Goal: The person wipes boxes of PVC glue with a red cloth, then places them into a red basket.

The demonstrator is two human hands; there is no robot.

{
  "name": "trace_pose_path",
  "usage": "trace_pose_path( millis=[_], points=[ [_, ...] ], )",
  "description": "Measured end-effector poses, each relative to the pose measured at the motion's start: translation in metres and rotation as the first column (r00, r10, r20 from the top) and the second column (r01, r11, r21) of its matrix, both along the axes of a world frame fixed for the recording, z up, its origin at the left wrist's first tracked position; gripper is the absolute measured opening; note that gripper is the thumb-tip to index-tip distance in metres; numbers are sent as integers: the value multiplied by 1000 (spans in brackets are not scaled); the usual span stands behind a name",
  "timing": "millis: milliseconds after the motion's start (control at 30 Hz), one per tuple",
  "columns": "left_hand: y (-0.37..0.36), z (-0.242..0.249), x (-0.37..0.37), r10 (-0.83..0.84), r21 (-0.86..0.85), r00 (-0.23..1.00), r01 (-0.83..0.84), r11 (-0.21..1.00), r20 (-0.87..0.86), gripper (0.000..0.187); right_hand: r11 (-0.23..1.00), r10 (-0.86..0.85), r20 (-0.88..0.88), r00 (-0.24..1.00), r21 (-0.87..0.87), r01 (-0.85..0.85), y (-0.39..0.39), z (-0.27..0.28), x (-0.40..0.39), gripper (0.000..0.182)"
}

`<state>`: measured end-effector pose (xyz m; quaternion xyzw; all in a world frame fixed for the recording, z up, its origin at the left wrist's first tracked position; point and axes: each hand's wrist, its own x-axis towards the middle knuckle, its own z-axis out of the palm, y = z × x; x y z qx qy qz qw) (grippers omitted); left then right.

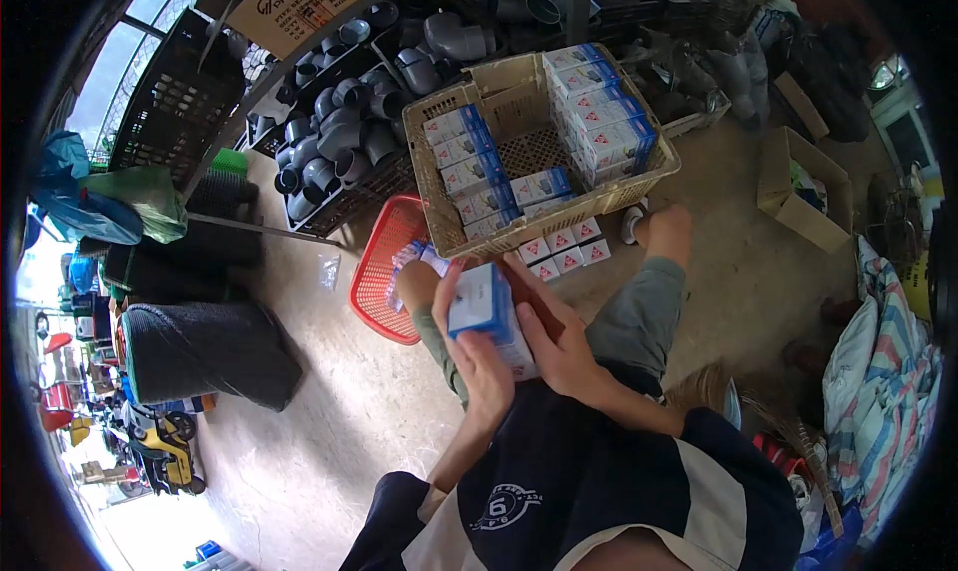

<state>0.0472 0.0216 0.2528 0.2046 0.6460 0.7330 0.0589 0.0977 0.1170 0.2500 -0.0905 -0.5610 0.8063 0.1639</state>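
Observation:
Close to my body, a stack of small blue-and-white boxes (pixel 486 309) is held between my two hands. My left hand (pixel 477 366) presses on its left side, and my right hand (pixel 561 346) lies along its right side with the fingers wrapped round it. Beyond them stands a tan plastic crate (pixel 661 167) with rows of similar boxes on its left and a taller stack (pixel 604 122) on its right. Several white boxes with red marks (pixel 569 262) sit on the floor at the crate's near edge. A red basket (pixel 371 296) holding blue-and-white packets is left of the crate.
Black crates of grey pipe fittings (pixel 339 137) stand behind at the left. An open cardboard box (pixel 806 217) is at the right, near a striped sheet (pixel 878 371). A dark mesh roll (pixel 205 356) lies at the left. A cardboard carton (pixel 289 12) is at the top.

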Motion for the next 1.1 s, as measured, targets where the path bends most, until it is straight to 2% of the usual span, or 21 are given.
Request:
trace_pose_path(
  millis=[33, 100, 200, 233, 267, 300, 333, 367, 400, 433, 500, 600, 633, 733, 767, 867, 967, 1000, 1033, 1067, 1100],
  points=[
    [5, 8, 0, 85, -113, 994, -93, 989, -75, 70, 985, -23, -66, 998, 168, 34, 2, 2, -1, 55],
    [5, 16, 1, 69, -107, 997, -66, 992, 24, 71, 870, -30, -206, 978, 476, 127, 9, 6, -4, 56],
    [-3, 7, -12, -5, -241, 998, 22, 970, 70, 70, 683, 192, -261, 946, 728, 62, 16, 15, 0, 60],
    [-5, 2, -17, -46, -145, 983, 72, 987, 176, 69, 657, 346, -236, 908, 752, -55, 14, -1, 3, 61],
    [-8, -2, -22, -87, -47, 956, 104, 994, 279, 68, 587, 401, -239, 884, 808, -48, 14, 2, 4, 59],
    [-8, -4, -28, -185, 223, 876, 91, 971, 445, 67, 515, 456, -239, 857, 857, -35, 12, 8, 3, 57],
    [-9, -7, -32, -318, 469, 766, 24, 883, 559, 66, 459, 493, -203, 846, 887, -54, 13, 12, 2, 57],
    [-10, -11, -34, -326, 508, 794, 26, 861, 513, 62, 401, 528, -167, 833, 913, -71, 14, 17, 0, 56],
    [-12, -10, -28, -166, 234, 908, 78, 969, 384, 62, 487, 467, -187, 864, 870, -75, 14, 16, -3, 57],
    [-12, -6, -20, -51, -62, 980, 64, 996, 192, 62, 566, 402, -201, 893, 821, -70, 15, 17, -8, 57],
    [-16, -7, -7, -2, 26, 883, -11, 1000, 469, 61, 751, 250, -217, 944, 658, -48, 16, 15, -21, 57],
    [-22, -8, -7, 105, 12, 804, -138, 990, 585, 72, 833, 135, -216, 967, 554, 7, 0, 8, -23, 56],
    [-19, -1, -12, 123, 0, 916, -133, 991, 383, 74, 708, 241, -179, 954, 705, -47, 2, 5, -15, 54],
    [-57, -32, -33, -36, 326, 776, -222, 919, 630, 76, 542, 512, -240, 825, 835, -94, 5, -3, 9, 54],
    [-37, 20, -27, 144, 185, 847, -273, 944, 511, 81, 531, 499, -188, 846, 838, -127, 3, -4, 15, 57],
    [-26, 14, -17, 249, 194, 869, -357, 914, 428, 87, 747, 310, -134, 941, 646, -154, -7, -17, 21, 61],
    [-31, -5, 2, 198, 119, 935, -241, 963, 293, 93, 921, 25, -50, 998, 390, -3, -17, -17, 11, 57],
    [-31, -7, 11, 168, 73, 954, -191, 979, 248, 95, 977, 90, 18, 996, 194, -92, -12, -19, 10, 55],
    [-28, -11, 22, 130, 104, 934, -173, 979, 334, 105, 986, 165, 72, 984, -15, -164, -2, -21, 10, 53],
    [-29, -12, 25, 1, 123, 940, -45, 991, 342, 103, 950, 245, 110, 963, -226, -216, 9, -25, 11, 52],
    [-27, -10, 27, -24, 76, 981, 10, 997, 190, 97, 907, 314, -11, 949, -291, -303, 16, -30, 14, 52]
  ],
)
